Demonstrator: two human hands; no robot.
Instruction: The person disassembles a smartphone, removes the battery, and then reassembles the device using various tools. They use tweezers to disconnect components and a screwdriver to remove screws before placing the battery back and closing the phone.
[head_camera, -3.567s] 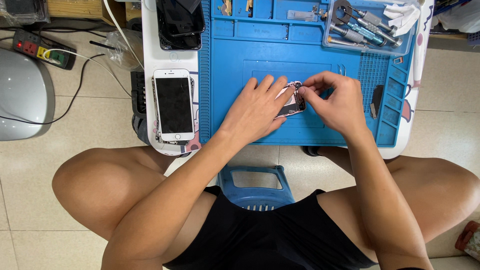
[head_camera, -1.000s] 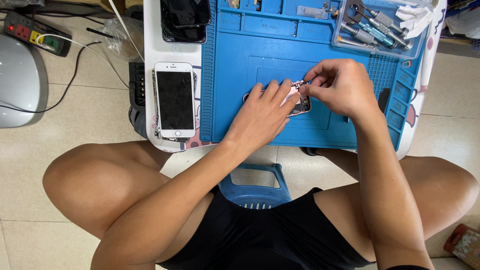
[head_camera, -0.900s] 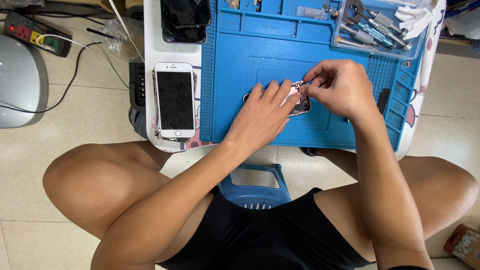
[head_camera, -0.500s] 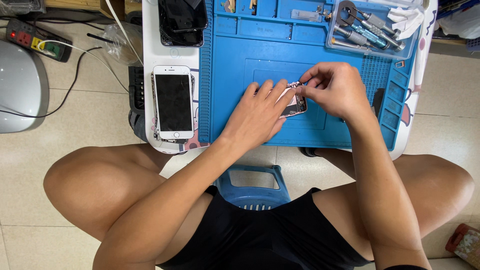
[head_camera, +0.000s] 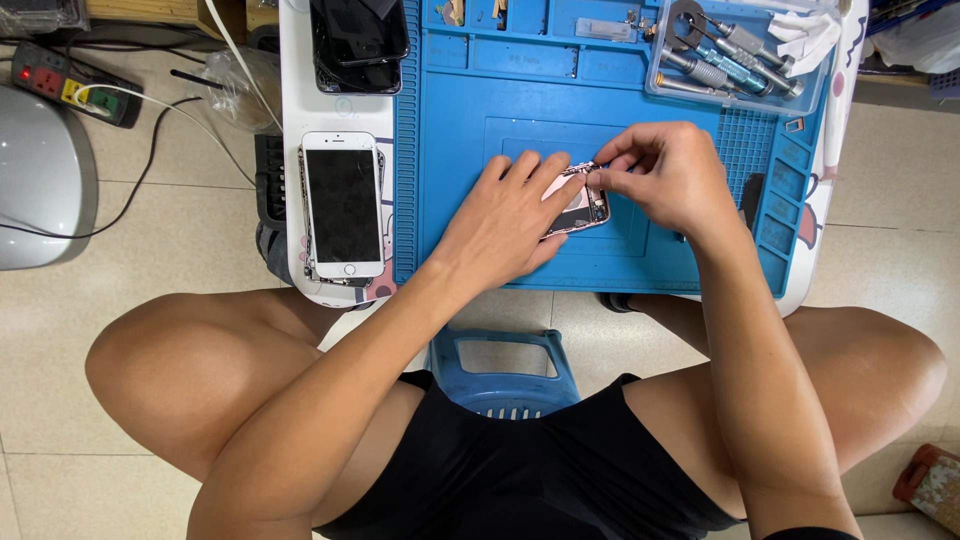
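Note:
An opened pink phone body (head_camera: 580, 205) lies on the blue work mat (head_camera: 470, 150). My left hand (head_camera: 505, 225) rests flat over its left part and holds it down on the mat. My right hand (head_camera: 665, 175) has thumb and forefinger pinched at the phone's upper edge, around something too small to make out. Most of the phone is hidden under both hands.
A white phone with a dark screen (head_camera: 342, 205) lies left of the mat on the small white table (head_camera: 295, 90). A dark phone (head_camera: 358, 38) sits above it. A clear tray of screwdrivers (head_camera: 730, 55) stands at the top right. Power strip (head_camera: 70, 85) on the floor left.
The view has shifted slightly; my hands stay on the pink phone, with the right hand's pinch staying at its upper edge.

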